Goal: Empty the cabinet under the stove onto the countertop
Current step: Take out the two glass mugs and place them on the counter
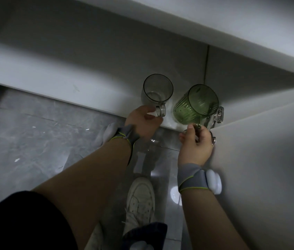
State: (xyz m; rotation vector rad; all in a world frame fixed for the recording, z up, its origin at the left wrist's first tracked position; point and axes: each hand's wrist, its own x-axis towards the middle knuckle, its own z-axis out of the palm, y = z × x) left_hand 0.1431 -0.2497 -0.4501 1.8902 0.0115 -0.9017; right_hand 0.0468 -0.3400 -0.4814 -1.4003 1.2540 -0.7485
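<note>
Head view, looking down past my forearms into the open cabinet (106, 51): two mugs stand side by side near the front edge of its white bottom shelf (88, 94), close but apart. The clear mug (157, 91) is on the left, upright, its handle turned toward me. My left hand (143, 121) reaches it with forefinger and thumb curled at either side of that handle, touching it — whether they have closed on it I cannot tell. The green mug (194, 105), ribbed glass, sits to the right, just beside the metal hinge (219, 114) of the open door (268, 150). My right hand (194, 143) holds it, fingers wrapped round its handle; I cannot tell whether its base rests on the shelf. Both wrists wear grey bands (189, 177), the right one carrying a white device (213, 181). Below, my white shoe (140, 197) stands on the grey tiled floor (25, 141).
</note>
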